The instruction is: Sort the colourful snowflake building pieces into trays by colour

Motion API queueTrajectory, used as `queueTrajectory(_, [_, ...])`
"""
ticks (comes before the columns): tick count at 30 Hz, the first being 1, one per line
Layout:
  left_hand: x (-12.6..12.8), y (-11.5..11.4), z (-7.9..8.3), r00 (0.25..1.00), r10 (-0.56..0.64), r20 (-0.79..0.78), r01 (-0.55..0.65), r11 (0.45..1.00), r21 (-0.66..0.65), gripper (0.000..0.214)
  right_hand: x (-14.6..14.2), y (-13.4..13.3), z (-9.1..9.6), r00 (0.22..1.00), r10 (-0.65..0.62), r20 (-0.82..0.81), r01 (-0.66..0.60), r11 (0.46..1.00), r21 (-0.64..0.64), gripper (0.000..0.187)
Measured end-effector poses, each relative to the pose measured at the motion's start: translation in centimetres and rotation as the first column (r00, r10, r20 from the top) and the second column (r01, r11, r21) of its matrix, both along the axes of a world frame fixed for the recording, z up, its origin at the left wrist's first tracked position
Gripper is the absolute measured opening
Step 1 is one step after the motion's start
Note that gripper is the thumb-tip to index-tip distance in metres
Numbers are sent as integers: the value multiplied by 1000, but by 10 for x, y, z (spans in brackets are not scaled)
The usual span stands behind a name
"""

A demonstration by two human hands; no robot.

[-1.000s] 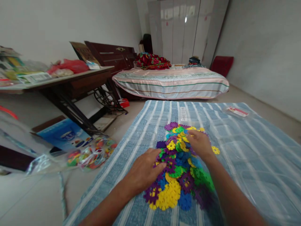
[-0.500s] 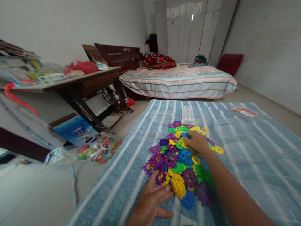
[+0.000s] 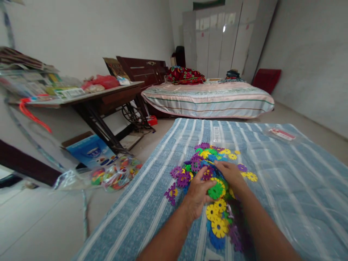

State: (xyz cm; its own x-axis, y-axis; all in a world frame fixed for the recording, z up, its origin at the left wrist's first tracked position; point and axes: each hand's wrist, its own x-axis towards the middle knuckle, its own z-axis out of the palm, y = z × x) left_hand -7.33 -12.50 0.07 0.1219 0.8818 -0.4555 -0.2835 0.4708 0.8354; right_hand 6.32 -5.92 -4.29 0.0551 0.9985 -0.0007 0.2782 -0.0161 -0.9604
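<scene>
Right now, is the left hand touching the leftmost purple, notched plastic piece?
Apart. The head view shows a gap of blue, white-striped cloth between the left hand and the leftmost purple piece.

We see pale walls (image 3: 130, 27) enclosing a light tiled floor (image 3: 51, 214). At the back, a glossy whitish wardrobe (image 3: 214, 47) reflects a bright spot (image 3: 224, 28). Before it we find a bed (image 3: 209, 101) draped in stripes, with dark headboard (image 3: 140, 69); along the left side stands a treadle-base table (image 3: 115, 98).
</scene>
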Motion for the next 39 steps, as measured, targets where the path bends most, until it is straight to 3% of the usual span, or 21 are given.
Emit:
queueTrajectory(4, [5, 19, 8, 969, -149, -198, 181, 971, 156, 62, -3, -7, -3, 966, -123, -226, 113, 992, -54, 49])
queueTrajectory(8, [-3, 34, 15, 839, -200, -506, 420, 829, 370, 48, -9, -9, -6, 908, -243, -341, 242, 969, -47, 45])
queueTrajectory(10, [-17, 38, 18, 726, -102, -681, 485, 777, 401, 42, -12, -11, -5, 895, -267, -357, 271, 962, -42, 44])
queueTrajectory(13, [-49, 39, 16, 456, 114, -883, 508, 781, 363, 43, -15, -15, 1, 914, -212, -346, 235, 972, 26, 43])
queueTrajectory(15, [-70, 37, 11, 290, 135, -948, 519, 810, 274, 53, -13, -21, 8, 950, -163, -268, 195, 976, 98, 42])
queueTrajectory(17, [-86, 35, 2, 223, 92, -970, 519, 832, 198, 69, -7, -31, 15, 987, -134, -91, 148, 974, 174, 40])
queueTrajectory(21, [-95, 30, -13, 240, 32, -970, 515, 843, 155, 91, 16, -65, 12, 939, -130, 317, 67, 977, 201, 48])
queueTrajectory(25, [-83, 26, -18, 276, 19, -961, 515, 841, 165, 94, 35, -108, -18, 837, -23, 547, -45, 993, 110, 83])
queueTrajectory(27, [-74, 24, -20, 301, 28, -953, 500, 847, 183, 92, 36, -122, -34, 795, -27, 606, -54, 992, 116, 91])
queueTrajectory(31, [-55, 18, -23, 394, 75, -916, 465, 843, 269, 87, 24, -124, -46, 809, -41, 587, -69, 984, 163, 90])
queueTrajectory(35, [-36, 12, -24, 602, 40, -797, 368, 873, 321, 85, 7, -106, -41, 901, -22, 434, -62, 982, 178, 82])
queueTrajectory(39, [-19, 6, -21, 779, -17, -627, 301, 887, 350, 74, -4, -91, -36, 963, -87, 256, 41, 983, 180, 77])
